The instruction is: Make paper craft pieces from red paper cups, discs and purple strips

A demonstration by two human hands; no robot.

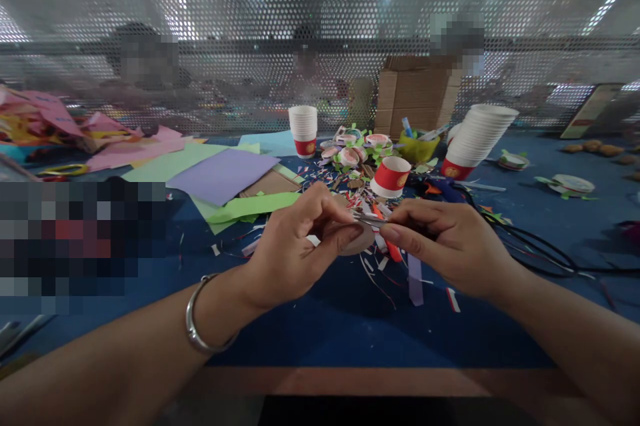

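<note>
My left hand (305, 239) pinches a small pale round piece of paper (357, 244) between thumb and fingers, above the middle of the blue table. My right hand (440, 239) grips a thin pointed metal tool (371, 219), its tip touching or just over the paper piece's upper edge by my left fingertips. Much of both items is hidden by the fingers. Just beyond them stands a cut-down red and white paper cup (391, 177). Paper scraps, an orange strip (393, 249) and a purple strip (415, 279) lie under and around my hands.
Stacked paper cups (303, 129) and a leaning taller stack (477, 139) stand farther back. Between them are several paper turtles (350, 158) and a yellow-green holder (420, 147). Coloured sheets (225, 176) lie left, black cables (540, 253) right. A cardboard box (415, 99) stands against perforated mesh.
</note>
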